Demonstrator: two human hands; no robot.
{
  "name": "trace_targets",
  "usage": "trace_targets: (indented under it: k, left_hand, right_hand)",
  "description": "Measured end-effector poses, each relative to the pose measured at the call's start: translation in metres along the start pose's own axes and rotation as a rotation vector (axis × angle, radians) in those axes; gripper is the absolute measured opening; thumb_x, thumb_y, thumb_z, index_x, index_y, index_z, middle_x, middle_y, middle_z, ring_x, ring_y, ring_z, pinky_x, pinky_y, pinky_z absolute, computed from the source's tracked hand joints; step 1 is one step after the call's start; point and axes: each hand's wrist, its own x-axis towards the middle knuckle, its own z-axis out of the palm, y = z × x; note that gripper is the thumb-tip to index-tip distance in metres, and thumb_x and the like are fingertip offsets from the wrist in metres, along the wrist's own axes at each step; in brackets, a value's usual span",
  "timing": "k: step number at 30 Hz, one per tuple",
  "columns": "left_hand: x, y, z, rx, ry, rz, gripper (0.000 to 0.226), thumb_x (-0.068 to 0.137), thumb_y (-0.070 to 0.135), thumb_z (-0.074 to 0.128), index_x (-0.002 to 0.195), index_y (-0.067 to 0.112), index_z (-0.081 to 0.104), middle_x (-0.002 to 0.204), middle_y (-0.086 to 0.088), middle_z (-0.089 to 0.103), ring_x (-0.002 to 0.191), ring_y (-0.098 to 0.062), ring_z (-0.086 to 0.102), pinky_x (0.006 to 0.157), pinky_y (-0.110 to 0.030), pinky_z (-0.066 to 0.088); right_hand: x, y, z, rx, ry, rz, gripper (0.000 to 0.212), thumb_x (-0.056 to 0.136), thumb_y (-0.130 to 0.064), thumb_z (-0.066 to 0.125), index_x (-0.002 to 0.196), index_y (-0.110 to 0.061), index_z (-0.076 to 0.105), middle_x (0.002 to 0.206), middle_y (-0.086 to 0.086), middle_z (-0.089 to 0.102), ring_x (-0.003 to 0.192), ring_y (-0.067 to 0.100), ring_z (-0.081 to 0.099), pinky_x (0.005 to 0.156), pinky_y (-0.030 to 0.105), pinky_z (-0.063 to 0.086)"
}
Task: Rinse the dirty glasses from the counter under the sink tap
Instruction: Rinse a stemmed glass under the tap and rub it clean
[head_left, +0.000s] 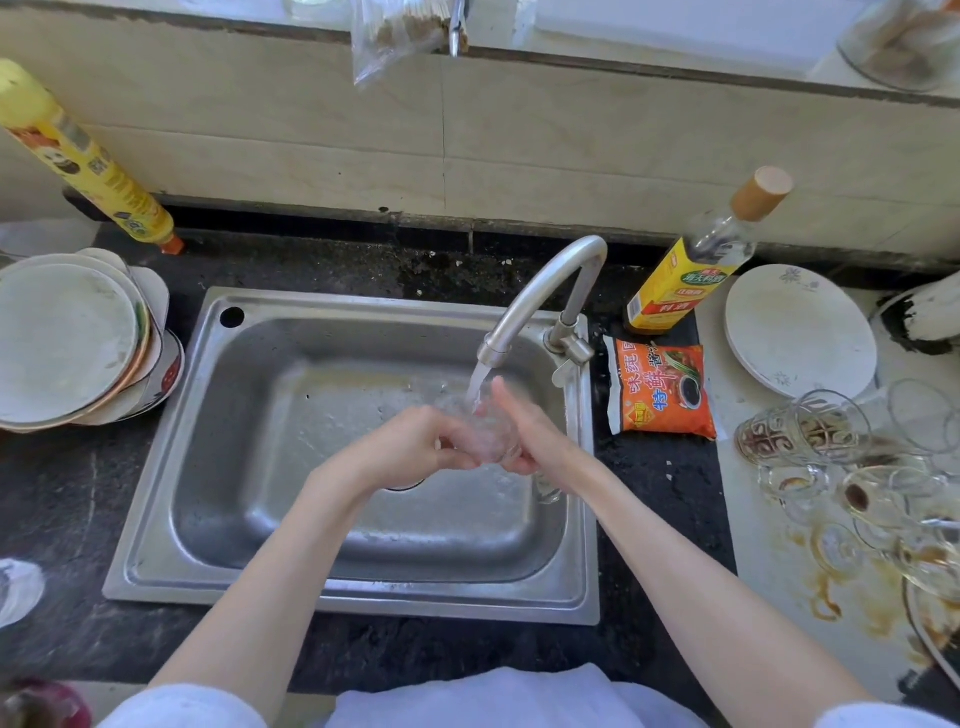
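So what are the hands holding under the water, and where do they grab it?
A clear glass, held between both hands under the tap: the left hand grips its left side, the right hand its right side.

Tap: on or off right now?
On. A stream of water runs from the tap spout onto the glass that the left hand and right hand hold over the sink.
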Motion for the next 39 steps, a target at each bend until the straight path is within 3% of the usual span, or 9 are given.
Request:
trace_targets:
  k: [3, 8, 12, 14, 17, 23, 29, 36, 39]
  left_hand:
    - [0.0, 0.004, -0.004, -0.03, 0.072, -0.032, 0.012, 0.074, 0.002, 0.074, 0.085, 0.008, 0.075, 0.074, 0.006, 0.068, 0.064, 0.01, 0.055, 0.068, -0.006, 0.039]
    - [0.0, 0.005, 0.003, -0.162, 0.338, -0.063, 0.026, 0.071, 0.005, 0.077, 0.064, 0.021, 0.057, 0.059, 0.011, 0.059, 0.05, 0.002, 0.046, 0.053, -0.014, 0.036]
    - [-0.006, 0.015, 0.0, -0.134, 0.059, -0.07, 0.01, 0.082, 0.019, 0.069, 0.086, 0.029, 0.071, 0.056, 0.022, 0.064, 0.045, -0.002, 0.055, 0.055, -0.013, 0.038]
    - [-0.007, 0.02, -0.005, -0.089, -0.094, -0.073, 0.017, 0.084, 0.02, 0.067, 0.096, 0.031, 0.072, 0.071, 0.028, 0.067, 0.049, -0.008, 0.062, 0.06, -0.006, 0.038]
    - [-0.007, 0.026, -0.011, -0.029, -0.11, -0.1, 0.004, 0.079, 0.028, 0.072, 0.083, 0.028, 0.075, 0.061, 0.022, 0.066, 0.049, -0.01, 0.062, 0.057, -0.01, 0.038]
    - [-0.004, 0.018, 0.0, 0.037, 0.309, -0.112, 0.033, 0.068, 0.036, 0.079, 0.058, 0.018, 0.053, 0.049, 0.009, 0.055, 0.046, -0.004, 0.048, 0.053, -0.023, 0.037]
    - [-0.006, 0.006, -0.009, 0.113, 0.034, 0.027, 0.006, 0.08, 0.008, 0.07, 0.08, 0.014, 0.072, 0.079, 0.011, 0.065, 0.072, 0.006, 0.054, 0.072, -0.009, 0.037]
    - [-0.001, 0.008, -0.005, -0.015, 0.331, -0.018, 0.032, 0.075, 0.009, 0.074, 0.064, 0.024, 0.049, 0.065, 0.01, 0.053, 0.058, -0.001, 0.045, 0.057, -0.012, 0.035]
    - [-0.004, 0.005, -0.006, 0.007, 0.202, 0.039, 0.016, 0.076, 0.015, 0.074, 0.071, 0.023, 0.061, 0.076, 0.009, 0.061, 0.073, -0.01, 0.052, 0.068, -0.012, 0.037]
  right_hand:
    - [0.005, -0.003, 0.005, -0.034, -0.04, 0.043, 0.064, 0.096, -0.059, 0.013, 0.063, -0.034, 0.063, 0.04, -0.01, 0.035, 0.034, 0.005, 0.021, 0.037, 0.017, 0.015]
    - [0.015, 0.005, 0.008, 0.01, -0.039, -0.029, 0.06, 0.088, -0.061, 0.039, 0.118, -0.01, 0.047, 0.067, 0.001, 0.051, 0.048, 0.009, 0.041, 0.048, 0.025, 0.027]
    - [0.013, 0.0, 0.011, -0.05, 0.022, -0.001, 0.047, 0.09, -0.065, 0.032, 0.104, -0.024, 0.051, 0.079, 0.015, 0.065, 0.056, 0.024, 0.057, 0.051, 0.022, 0.029]
    - [0.013, 0.0, 0.013, -0.063, -0.015, 0.031, 0.07, 0.078, -0.081, 0.032, 0.095, -0.019, 0.06, 0.097, 0.034, 0.057, 0.076, 0.032, 0.051, 0.057, 0.026, 0.028]
    - [0.013, 0.004, 0.013, 0.0, -0.174, 0.091, 0.11, 0.068, -0.09, 0.027, 0.104, 0.011, 0.051, 0.077, 0.022, 0.046, 0.062, 0.018, 0.031, 0.052, 0.031, 0.012]
    - [0.005, 0.004, 0.008, 0.221, -0.225, 0.006, 0.058, 0.09, -0.061, 0.032, 0.098, -0.01, 0.057, 0.061, -0.002, 0.049, 0.048, 0.009, 0.04, 0.043, 0.021, 0.022]
    - [0.003, 0.004, 0.0, 0.046, -0.081, 0.107, 0.068, 0.091, -0.066, 0.024, 0.108, -0.012, 0.063, 0.053, -0.006, 0.058, 0.046, 0.005, 0.049, 0.046, 0.015, 0.036]
    - [0.007, -0.001, 0.006, 0.045, 0.011, -0.024, 0.054, 0.082, -0.064, 0.038, 0.109, -0.019, 0.052, 0.08, 0.003, 0.058, 0.054, 0.009, 0.05, 0.049, 0.021, 0.031]
    - [0.008, 0.0, 0.004, 0.036, 0.007, 0.006, 0.061, 0.094, -0.059, 0.029, 0.111, -0.008, 0.059, 0.065, 0.002, 0.056, 0.041, 0.006, 0.044, 0.039, 0.017, 0.029]
